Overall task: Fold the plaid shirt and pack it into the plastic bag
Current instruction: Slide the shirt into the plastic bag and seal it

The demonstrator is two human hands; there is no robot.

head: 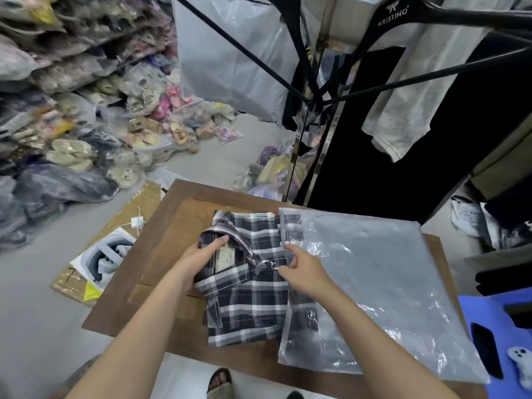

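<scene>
From the head camera, the left hand lies on the collar end of the plaid shirt, fingers extended and close together, the fingertips tucked just under the dark collar fold and the palm pressing on the cloth beside the sewn label. The right hand sits just to the right of it, its thumb and forefinger closed in a pinch where the open edge of the plastic bag meets the shirt; whether the pinch holds only the film or the cloth as well cannot be told.

The shirt is folded into a rough rectangle and lies between and below the two hands on the wooden table. Its right strip is already under the clear film of the bag, showing through it, while most of the shirt is outside, left of the right hand. The bag stretches away to the right of the right hand, flat on the table, with its far corner overhanging the table edge.

Beyond the left hand, on the floor, lies a sheet of cardboard with a white moulded tray on it. Further off to the left are heaps of bagged shoes. Above the right hand hang black hangers and a pale garment. Right of the bag, a black phone rests on a blue stool. Below both forearms a sandalled foot shows on the floor
</scene>
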